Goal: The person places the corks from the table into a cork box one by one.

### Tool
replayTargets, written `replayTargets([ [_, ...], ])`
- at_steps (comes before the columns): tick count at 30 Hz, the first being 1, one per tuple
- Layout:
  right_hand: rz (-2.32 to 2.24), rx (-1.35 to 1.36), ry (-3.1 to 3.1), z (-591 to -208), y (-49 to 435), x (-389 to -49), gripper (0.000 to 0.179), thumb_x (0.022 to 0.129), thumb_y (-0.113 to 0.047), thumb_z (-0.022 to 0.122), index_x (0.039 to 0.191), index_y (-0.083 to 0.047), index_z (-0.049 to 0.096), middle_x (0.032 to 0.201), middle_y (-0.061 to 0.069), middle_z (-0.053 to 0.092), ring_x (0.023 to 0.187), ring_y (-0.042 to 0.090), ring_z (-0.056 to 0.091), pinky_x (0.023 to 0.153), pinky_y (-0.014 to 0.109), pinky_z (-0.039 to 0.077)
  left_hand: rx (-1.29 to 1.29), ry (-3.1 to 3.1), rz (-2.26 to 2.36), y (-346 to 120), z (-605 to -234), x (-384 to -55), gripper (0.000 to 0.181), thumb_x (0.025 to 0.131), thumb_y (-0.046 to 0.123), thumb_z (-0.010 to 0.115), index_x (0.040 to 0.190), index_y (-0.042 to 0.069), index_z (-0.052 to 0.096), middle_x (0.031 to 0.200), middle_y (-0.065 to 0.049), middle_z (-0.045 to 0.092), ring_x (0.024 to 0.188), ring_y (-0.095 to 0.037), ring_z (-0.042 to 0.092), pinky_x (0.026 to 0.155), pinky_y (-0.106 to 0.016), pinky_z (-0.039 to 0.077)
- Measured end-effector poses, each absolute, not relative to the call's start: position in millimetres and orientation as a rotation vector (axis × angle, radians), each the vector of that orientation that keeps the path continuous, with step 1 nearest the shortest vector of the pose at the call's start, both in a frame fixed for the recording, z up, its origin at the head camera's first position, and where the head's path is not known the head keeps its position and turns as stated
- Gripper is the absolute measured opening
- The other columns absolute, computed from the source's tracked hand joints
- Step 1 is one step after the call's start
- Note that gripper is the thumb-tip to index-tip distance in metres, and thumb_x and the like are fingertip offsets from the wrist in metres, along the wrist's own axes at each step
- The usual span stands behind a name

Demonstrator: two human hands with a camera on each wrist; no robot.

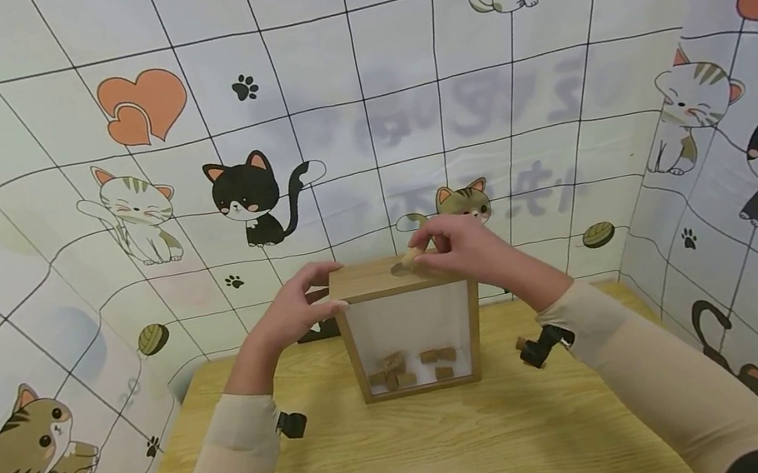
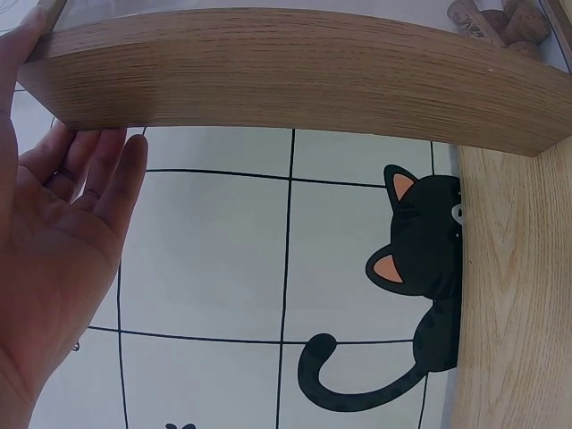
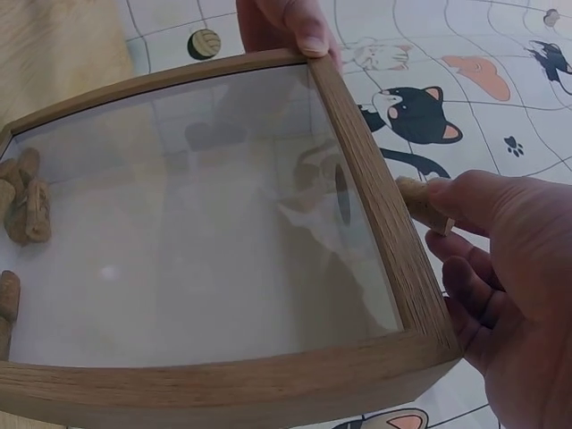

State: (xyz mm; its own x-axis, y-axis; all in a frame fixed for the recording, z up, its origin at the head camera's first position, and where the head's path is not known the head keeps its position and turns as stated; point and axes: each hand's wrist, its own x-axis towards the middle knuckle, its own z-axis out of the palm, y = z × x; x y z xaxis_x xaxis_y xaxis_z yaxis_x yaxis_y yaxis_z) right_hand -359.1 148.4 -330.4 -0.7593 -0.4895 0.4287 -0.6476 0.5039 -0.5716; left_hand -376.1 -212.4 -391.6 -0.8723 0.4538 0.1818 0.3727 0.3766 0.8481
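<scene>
While the left hand (image 1: 293, 309) gripped the upper left corner of one clear-fronted wooden box (image 1: 364, 283), thumb in front, fingers behind, the right hand (image 1: 463, 247) pinched one cork (image 3: 424, 207) at the top hole (image 1: 398, 270). Loose corks (image 1: 396, 369) lay inside; one wood-grained table (image 1: 419, 466) stood beneath.

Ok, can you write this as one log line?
Left fingers: holding box | right fingers: pinching cork by top hole | more corks: inside, at bottom
</scene>
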Motion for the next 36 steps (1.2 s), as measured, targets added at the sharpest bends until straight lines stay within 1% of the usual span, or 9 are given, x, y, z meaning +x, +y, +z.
replayTargets([
  [5,1.072,0.993,-2.545,-330,142,-361,0.025,0.102,-0.015,0.083,0.126,-0.008,0.080,0.098,0.005,0.069,0.070,0.021,0.050,0.069,0.038,0.047,0.764,2.539,1.526,-212,-392,-376,0.073,0.098,0.027,0.088,0.162,0.021,0.053,0.155,-0.012,0.053,0.148,-0.041,0.052,0.112,-0.060,0.053],
  [10,1.045,1.042,-2.523,-329,137,-362,0.026,0.100,-0.012,0.084,0.125,-0.007,0.081,0.104,0.002,0.070,0.070,0.020,0.051,0.070,0.037,0.047,0.763,2.541,1.523,-211,-392,-375,0.073,0.098,0.027,0.088,0.162,0.022,0.052,0.156,-0.011,0.052,0.148,-0.040,0.052,0.112,-0.060,0.052],
  [17,1.006,1.060,-2.495,-332,133,-366,0.023,0.099,-0.011,0.085,0.121,-0.009,0.081,0.104,0.000,0.070,0.074,0.018,0.055,0.073,0.037,0.051,0.759,2.558,1.506,-212,-392,-375,0.074,0.098,0.029,0.088,0.163,0.024,0.052,0.160,-0.010,0.049,0.151,-0.042,0.049,0.116,-0.061,0.050],
  [23,1.013,1.051,-2.551,-332,131,-368,0.025,0.100,-0.016,0.085,0.124,-0.009,0.081,0.106,-0.001,0.069,0.079,0.017,0.059,0.076,0.039,0.054,0.769,2.549,1.513,-213,-393,-376,0.074,0.099,0.028,0.088,0.163,0.022,0.052,0.159,-0.011,0.050,0.151,-0.042,0.049,0.115,-0.062,0.050],
  [30,1.013,1.043,-2.587,-335,129,-371,0.025,0.101,-0.018,0.084,0.125,-0.010,0.081,0.108,0.000,0.067,0.081,0.020,0.060,0.077,0.041,0.055,0.764,2.553,1.515,-213,-392,-375,0.073,0.099,0.029,0.088,0.162,0.025,0.052,0.158,-0.009,0.050,0.150,-0.042,0.050,0.115,-0.060,0.051],
  [36,0.981,1.025,-2.615,-334,128,-372,0.027,0.102,-0.022,0.084,0.126,-0.011,0.080,0.108,-0.001,0.067,0.083,0.018,0.061,0.078,0.041,0.055,0.768,2.550,1.518,-215,-393,-376,0.074,0.098,0.030,0.088,0.163,0.025,0.052,0.159,-0.009,0.050,0.150,-0.042,0.050,0.115,-0.059,0.051],
])
